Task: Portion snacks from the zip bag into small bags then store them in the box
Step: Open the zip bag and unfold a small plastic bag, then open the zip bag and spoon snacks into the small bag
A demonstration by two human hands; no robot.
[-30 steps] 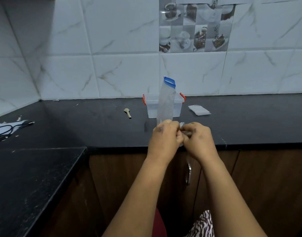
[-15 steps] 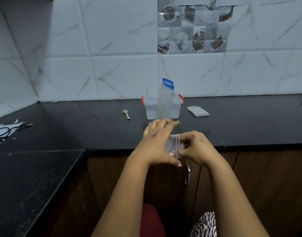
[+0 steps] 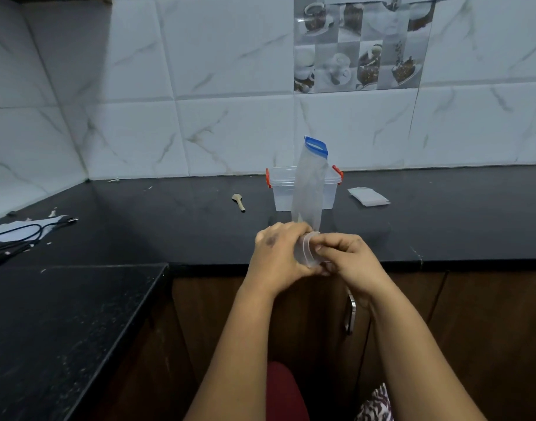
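Both hands meet just over the counter's front edge, working one small clear bag [image 3: 307,250] between them. Left hand [image 3: 280,256]: fingers curled over the bag's top and near side, thumb under it, gripping. Right hand [image 3: 347,259]: thumb and forefinger pinch the bag's right edge, the other fingers folded in below; fingertips partly hidden by the plastic, so the exact contact is unclear. Can't tell if the small bag has anything inside. Just behind the hands a tall zip bag [image 3: 310,186] with a blue strip on top stands upright on the black counter [image 3: 175,226]. Behind it, touching or nearly so, a clear box [image 3: 282,189] with orange clips, lid off. Left of the box lies a small wooden spoon [image 3: 238,202]; right of it, a flat stack of small bags [image 3: 369,196]. Far left: black cable [image 3: 16,238] over white paper. Tiled wall behind.
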